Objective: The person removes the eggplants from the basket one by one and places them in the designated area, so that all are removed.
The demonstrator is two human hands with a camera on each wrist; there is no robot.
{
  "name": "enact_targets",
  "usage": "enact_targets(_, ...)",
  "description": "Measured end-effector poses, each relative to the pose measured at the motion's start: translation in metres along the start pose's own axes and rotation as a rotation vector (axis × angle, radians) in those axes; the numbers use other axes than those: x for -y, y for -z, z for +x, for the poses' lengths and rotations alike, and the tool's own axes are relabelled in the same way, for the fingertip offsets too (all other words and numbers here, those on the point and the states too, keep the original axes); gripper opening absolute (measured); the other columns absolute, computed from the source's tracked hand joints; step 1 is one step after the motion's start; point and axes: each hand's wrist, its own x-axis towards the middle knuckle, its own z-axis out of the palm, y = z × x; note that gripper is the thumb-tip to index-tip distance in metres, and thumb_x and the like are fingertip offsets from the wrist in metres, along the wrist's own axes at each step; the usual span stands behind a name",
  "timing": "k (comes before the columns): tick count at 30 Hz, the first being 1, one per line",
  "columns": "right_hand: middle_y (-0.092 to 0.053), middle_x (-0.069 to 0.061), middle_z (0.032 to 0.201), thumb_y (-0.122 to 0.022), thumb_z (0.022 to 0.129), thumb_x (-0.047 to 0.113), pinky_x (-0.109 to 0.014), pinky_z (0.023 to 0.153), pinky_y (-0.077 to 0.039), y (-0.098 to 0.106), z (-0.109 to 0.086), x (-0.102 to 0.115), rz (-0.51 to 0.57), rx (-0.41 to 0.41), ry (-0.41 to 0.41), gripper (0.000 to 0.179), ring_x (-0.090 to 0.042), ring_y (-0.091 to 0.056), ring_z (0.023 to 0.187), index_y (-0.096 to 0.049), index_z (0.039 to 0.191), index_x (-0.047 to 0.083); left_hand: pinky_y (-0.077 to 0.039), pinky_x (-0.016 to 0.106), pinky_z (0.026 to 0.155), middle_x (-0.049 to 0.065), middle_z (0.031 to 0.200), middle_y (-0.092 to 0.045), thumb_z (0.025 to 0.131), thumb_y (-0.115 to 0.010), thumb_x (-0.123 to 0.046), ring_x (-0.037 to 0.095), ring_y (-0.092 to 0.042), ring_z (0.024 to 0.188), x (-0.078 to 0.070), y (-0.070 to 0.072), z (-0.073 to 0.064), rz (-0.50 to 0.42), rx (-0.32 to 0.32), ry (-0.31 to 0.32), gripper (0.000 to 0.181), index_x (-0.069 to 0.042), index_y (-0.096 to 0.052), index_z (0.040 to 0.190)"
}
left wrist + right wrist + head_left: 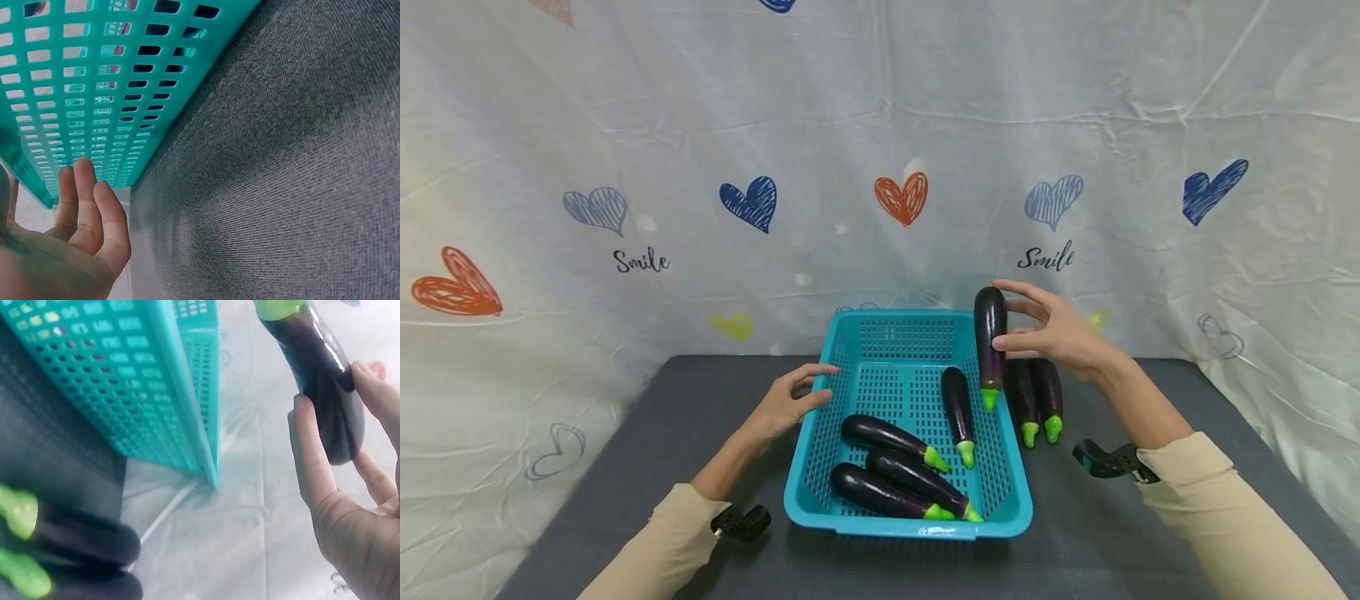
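Note:
My right hand [1063, 333] pinches a dark purple eggplant [990, 333] between thumb and fingers, its green stem end pointing down over the right rim of a turquoise basket [908, 527]. In the right wrist view the same eggplant [325, 387] is off the table, beside the basket wall. Several other eggplants [887, 492] lie inside the basket, one [957, 404] by its right wall. At the left rim is my left hand [786, 406], its fingers loosely extended; in the left wrist view some fingers [87, 206] lie along the outside of the perforated wall [112, 87].
Two more eggplants [1022, 392] lie side by side on the dark grey table [722, 433], just right of the basket. A white cloth [827, 208] with printed hearts hangs behind the table.

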Motion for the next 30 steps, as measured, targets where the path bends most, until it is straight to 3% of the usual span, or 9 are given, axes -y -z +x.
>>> enact_targets(8, -0.023, -0.024, 0.158, -0.074, 0.094, 0.002, -0.044, 0.089, -0.054, 0.024, -0.021, -0.002, -0.048, -0.061, 0.008, 0.083, -0.024, -0.063, 0.114, -0.028, 0.162, 0.017, -0.049, 0.048, 0.079, 0.019, 0.156, -0.037, 0.103, -0.065, -0.024, 0.047, -0.035, 0.139, -0.001, -0.001, 0.001, 0.003, -0.004, 0.002, 0.042, -0.014, -0.058, 0.143)
enact_targets(19, -0.022, -0.028, 0.158, -0.073, 0.094, 0.002, -0.043, 0.086, -0.054, 0.048, -0.044, -0.008, -0.099, -0.089, 0.0, 0.081, -0.018, -0.065, 0.111, -0.028, 0.161, 0.014, -0.05, 0.051, 0.082, 0.023, 0.155, -0.037, 0.103, -0.064, -0.022, 0.049, -0.036, 0.138, -0.001, -0.001, -0.001, -0.007, -0.006, -0.006, 0.042, -0.011, -0.057, 0.143)
enact_targets(30, -0.025, -0.027, 0.156, -0.074, 0.093, 0.001, -0.042, 0.084, -0.056, 0.063, -0.061, -0.03, -0.117, -0.111, -0.043, 0.083, -0.016, -0.065, 0.11, -0.028, 0.161, 0.011, -0.051, 0.051, 0.081, 0.022, 0.153, -0.039, 0.103, -0.065, -0.023, 0.047, -0.039, 0.136, 0.0, -0.001, 0.0, -0.008, -0.005, -0.001, 0.042, -0.013, -0.058, 0.144)
